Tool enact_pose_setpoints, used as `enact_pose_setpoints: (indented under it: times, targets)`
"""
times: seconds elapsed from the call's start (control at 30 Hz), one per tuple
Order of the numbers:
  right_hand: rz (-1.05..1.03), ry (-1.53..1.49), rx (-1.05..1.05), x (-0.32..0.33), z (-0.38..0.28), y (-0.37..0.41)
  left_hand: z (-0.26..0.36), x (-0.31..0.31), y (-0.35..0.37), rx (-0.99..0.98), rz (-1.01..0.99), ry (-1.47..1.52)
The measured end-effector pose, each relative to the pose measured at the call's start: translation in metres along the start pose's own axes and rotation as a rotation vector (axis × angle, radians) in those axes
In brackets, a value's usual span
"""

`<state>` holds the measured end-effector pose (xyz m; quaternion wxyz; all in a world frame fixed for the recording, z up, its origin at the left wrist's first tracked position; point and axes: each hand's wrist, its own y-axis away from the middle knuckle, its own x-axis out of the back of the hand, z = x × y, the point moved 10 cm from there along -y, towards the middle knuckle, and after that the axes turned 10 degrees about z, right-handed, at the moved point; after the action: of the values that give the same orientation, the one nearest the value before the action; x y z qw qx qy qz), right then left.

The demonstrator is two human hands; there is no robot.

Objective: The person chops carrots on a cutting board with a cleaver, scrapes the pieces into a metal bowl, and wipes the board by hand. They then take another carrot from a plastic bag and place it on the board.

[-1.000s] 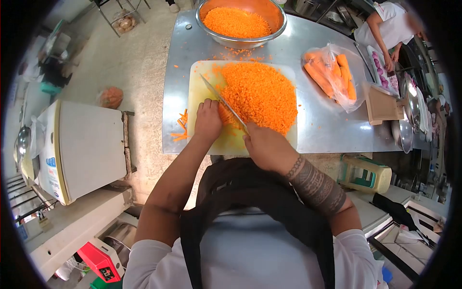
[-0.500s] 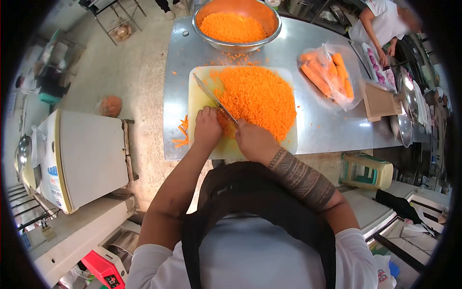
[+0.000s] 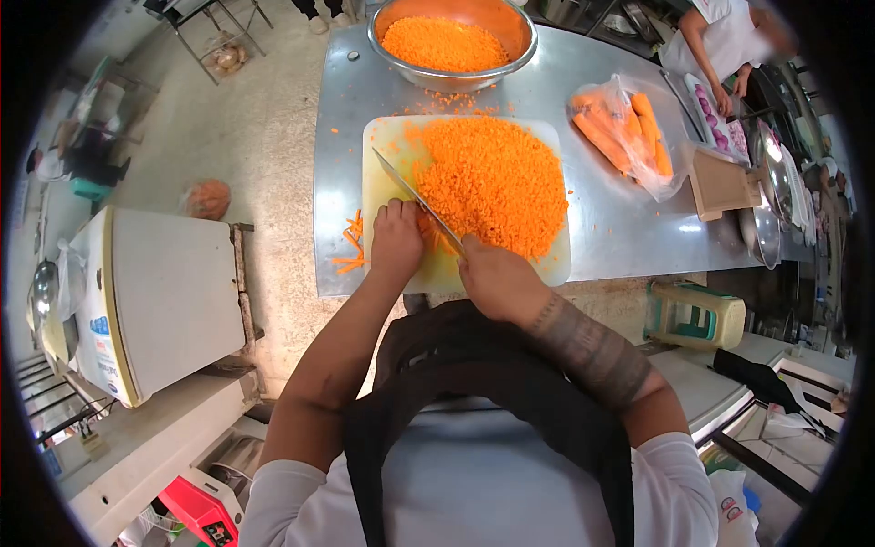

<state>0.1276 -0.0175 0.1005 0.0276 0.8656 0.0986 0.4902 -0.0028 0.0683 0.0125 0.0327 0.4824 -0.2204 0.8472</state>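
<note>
A pale cutting board (image 3: 378, 146) lies on the metal table, with a heap of finely chopped carrot (image 3: 497, 178) over its middle and right. My right hand (image 3: 499, 281) grips the handle of a knife (image 3: 407, 185), whose blade points up and left across the board. Fingers curled, my left hand (image 3: 397, 239) presses on carrot at the blade's left side; the piece under the fingertips is mostly hidden. Carrot sticks (image 3: 352, 244) lie at the board's left edge. Behind the board stands a metal bowl (image 3: 453, 85) of chopped carrot.
A plastic bag of whole carrots (image 3: 624, 137) rests right of the board, beside a brown box (image 3: 717, 185). At the upper right, another person (image 3: 715, 41) works over a tray of purple pieces (image 3: 714, 118). A white chest (image 3: 173, 296) stands at left.
The view has shifted slightly, so the board and bowl appear a little higher and further right. My right hand and the knife handle have moved slightly right and down relative to the board.
</note>
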Motion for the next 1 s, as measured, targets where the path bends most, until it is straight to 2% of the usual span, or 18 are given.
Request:
enact_pose_setpoints:
  times: [0.07,0.1,0.17,0.27,0.37,0.5,0.6,0.7,0.8,0.9,1.0]
  targets:
    - [-0.06,0.06,-0.062,-0.024,0.016,-0.01,0.003,-0.002,0.005,-0.055,-0.006,-0.012]
    - [-0.036,0.052,-0.039,-0.015,0.009,-0.013,0.003,-0.001,0.004,-0.081,-0.002,-0.022]
    - [0.008,0.023,-0.008,0.007,-0.004,-0.007,0.003,0.003,0.006,-0.067,0.008,0.014]
    - [0.029,0.025,0.047,0.006,-0.008,0.006,0.002,0.006,0.003,-0.01,-0.001,0.055]
    - [0.054,-0.05,-0.042,-0.029,0.016,-0.009,0.002,0.005,0.005,0.007,0.008,0.038]
    - [0.027,-0.062,-0.037,-0.02,0.018,-0.019,0.002,0.01,0.001,0.03,-0.004,-0.014]
    - [0.076,-0.088,-0.047,-0.007,0.043,-0.012,-0.004,0.011,0.0,0.042,0.003,0.039]
    - [0.104,-0.061,-0.089,0.008,0.064,-0.004,-0.015,0.015,0.001,0.092,-0.071,0.175]
    - [0.096,-0.045,-0.088,0.011,0.071,0.001,-0.016,0.025,-0.002,0.026,-0.027,0.114]
    - [0.078,-0.002,-0.05,-0.004,0.062,0.01,0.009,0.013,0.005,-0.12,-0.114,0.032]
    - [0.045,-0.005,-0.014,-0.011,0.05,0.012,0.033,-0.001,0.034,-0.198,-0.293,0.087]
